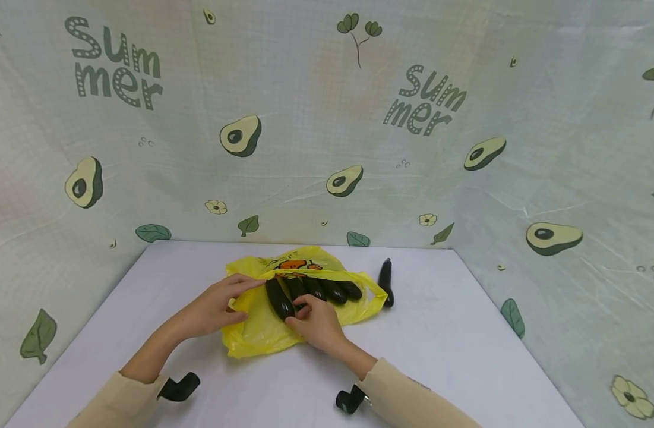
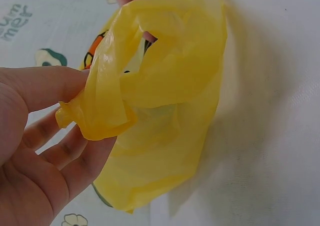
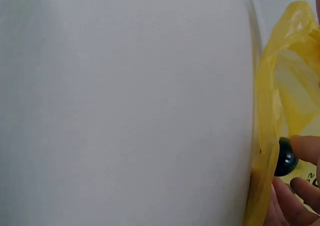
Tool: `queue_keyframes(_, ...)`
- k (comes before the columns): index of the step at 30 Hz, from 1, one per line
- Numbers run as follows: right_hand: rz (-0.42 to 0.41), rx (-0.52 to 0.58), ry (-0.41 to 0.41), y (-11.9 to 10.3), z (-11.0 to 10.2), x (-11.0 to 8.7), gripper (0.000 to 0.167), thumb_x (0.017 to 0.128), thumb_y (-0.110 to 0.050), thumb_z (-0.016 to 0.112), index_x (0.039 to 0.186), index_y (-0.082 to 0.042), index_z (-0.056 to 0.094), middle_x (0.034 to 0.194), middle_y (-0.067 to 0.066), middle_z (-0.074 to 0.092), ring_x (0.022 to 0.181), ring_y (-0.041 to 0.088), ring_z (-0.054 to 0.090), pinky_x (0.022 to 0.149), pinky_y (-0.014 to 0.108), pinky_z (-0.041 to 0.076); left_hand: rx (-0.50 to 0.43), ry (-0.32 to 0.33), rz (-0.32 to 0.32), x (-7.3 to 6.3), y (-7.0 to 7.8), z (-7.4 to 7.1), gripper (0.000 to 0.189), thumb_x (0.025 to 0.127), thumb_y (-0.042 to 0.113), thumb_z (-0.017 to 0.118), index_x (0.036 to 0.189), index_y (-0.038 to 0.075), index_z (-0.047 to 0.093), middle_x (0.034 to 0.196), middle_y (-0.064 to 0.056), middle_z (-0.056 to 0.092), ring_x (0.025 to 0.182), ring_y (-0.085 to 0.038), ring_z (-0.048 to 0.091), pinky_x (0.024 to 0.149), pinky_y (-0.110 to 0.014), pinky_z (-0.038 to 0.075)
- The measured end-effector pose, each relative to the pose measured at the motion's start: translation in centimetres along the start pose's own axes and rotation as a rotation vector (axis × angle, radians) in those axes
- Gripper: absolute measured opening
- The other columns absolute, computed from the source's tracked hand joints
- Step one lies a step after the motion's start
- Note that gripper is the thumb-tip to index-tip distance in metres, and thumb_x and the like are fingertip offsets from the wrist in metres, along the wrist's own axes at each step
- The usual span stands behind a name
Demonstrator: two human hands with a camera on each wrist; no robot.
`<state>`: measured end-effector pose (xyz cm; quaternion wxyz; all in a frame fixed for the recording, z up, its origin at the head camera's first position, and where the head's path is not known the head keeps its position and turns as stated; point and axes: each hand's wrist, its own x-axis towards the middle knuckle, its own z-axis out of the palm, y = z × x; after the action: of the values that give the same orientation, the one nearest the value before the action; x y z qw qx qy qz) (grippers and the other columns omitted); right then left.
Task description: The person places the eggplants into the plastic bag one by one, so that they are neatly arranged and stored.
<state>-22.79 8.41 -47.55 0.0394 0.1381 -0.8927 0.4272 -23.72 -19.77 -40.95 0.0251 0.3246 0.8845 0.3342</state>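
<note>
A yellow plastic bag (image 1: 262, 339) lies on the table with its mouth raised. Inside it several dark, glossy eggplants (image 1: 280, 300) are side by side. My left hand (image 1: 214, 306) holds the bag's left edge; the left wrist view shows the fingers (image 2: 82, 161) partly behind the yellow film (image 2: 170, 80). At the bag's near side, my right hand (image 1: 318, 326) pinches the lower end of an eggplant at the left of the row. The right wrist view shows that rounded dark end (image 3: 286, 158) between the fingers (image 3: 307, 148).
One more eggplant (image 1: 385, 284) lies on the white table (image 1: 439, 345) just right of the bag. A printed cloth (image 1: 294, 89) with avocados and leaves hangs behind and at both sides. Black wrist mounts (image 1: 180, 387) stick out from both sleeves.
</note>
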Motion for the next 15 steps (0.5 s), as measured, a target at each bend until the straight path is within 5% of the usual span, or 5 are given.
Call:
queue_keyframes(7, -0.031, 0.038, -0.071, 0.6, -3.7, -1.3, 0.044, 0.094, -0.027, 0.083, 0.13, -0.005, 0.071, 0.105, 0.008, 0.075, 0.089, 0.018, 0.07, 0.079, 0.03, 0.059, 0.004, 0.003, -0.018, 0.0, 0.0, -0.1, 0.073, 0.091, -0.001, 0.08, 0.157, 0.016, 0.054, 0.147, -0.013, 0.056, 0.114, -0.026, 0.061, 0.082, -0.025, 0.059)
queue_keyframes(15, -0.109, 0.008, -0.028, 1.5, -8.9, -2.2, 0.045, 0.092, -0.018, 0.084, 0.132, -0.001, 0.07, 0.112, 0.017, 0.074, 0.092, 0.024, 0.072, 0.078, 0.026, 0.059, 0.004, -0.001, -0.012, 0.1, -0.2, -0.1, 0.074, 0.091, -0.001, 0.081, 0.157, 0.017, 0.054, 0.148, -0.013, 0.055, 0.113, -0.024, 0.06, 0.082, -0.024, 0.058)
